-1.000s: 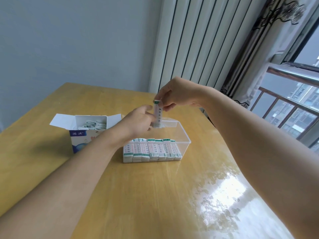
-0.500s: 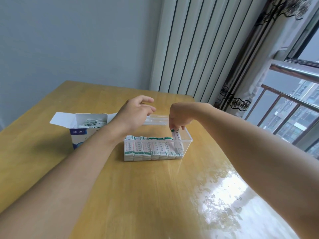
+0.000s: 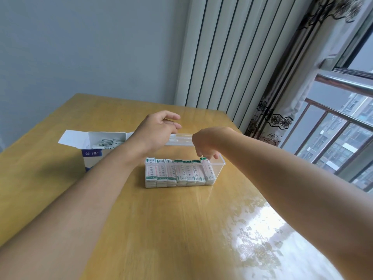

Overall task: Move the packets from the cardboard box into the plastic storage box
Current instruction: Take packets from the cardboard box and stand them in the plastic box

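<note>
A clear plastic storage box (image 3: 219, 168) stands mid-table with a row of white packets (image 3: 177, 173) with green ends upright inside. My right hand (image 3: 203, 145) reaches down into its right end, fingertips pinching the top of the rightmost packet (image 3: 209, 169). My left hand (image 3: 159, 130) hovers over the box's back left rim with its fingers relaxed, holding nothing. To the left, the open white and blue cardboard box (image 3: 92, 153) holds several more loose packets (image 3: 105, 143).
The yellow wooden table (image 3: 161, 229) carries a bright window glare at the front right. A radiator (image 3: 228, 53) and a patterned curtain (image 3: 286, 102) stand behind the table's far right corner, by a window with a railing.
My right hand took the packet from my left hand and lowered it into the right end of the plastic box. My left hand let go and stayed above the back rim.
</note>
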Demonstrator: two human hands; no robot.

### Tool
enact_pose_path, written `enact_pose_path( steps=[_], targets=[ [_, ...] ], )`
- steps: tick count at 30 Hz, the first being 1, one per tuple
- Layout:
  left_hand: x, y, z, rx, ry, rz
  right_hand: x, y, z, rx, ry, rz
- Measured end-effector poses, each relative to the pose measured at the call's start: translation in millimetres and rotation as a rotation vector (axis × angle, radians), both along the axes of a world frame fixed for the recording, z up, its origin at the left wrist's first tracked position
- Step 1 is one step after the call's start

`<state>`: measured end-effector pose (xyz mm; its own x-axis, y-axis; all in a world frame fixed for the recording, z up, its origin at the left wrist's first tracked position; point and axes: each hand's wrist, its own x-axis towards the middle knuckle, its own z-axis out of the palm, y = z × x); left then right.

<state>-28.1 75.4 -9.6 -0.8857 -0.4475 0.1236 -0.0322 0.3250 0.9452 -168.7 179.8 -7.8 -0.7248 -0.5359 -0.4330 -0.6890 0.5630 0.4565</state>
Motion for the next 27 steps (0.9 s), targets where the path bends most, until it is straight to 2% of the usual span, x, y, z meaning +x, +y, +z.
enact_pose_path(
  steps=[27],
  targets=[
    [1.6,-2.2,1.0,0.025,0.010,-0.005,-7.0,-9.1,-12.5,0.039,-0.087,0.020]
  ],
)
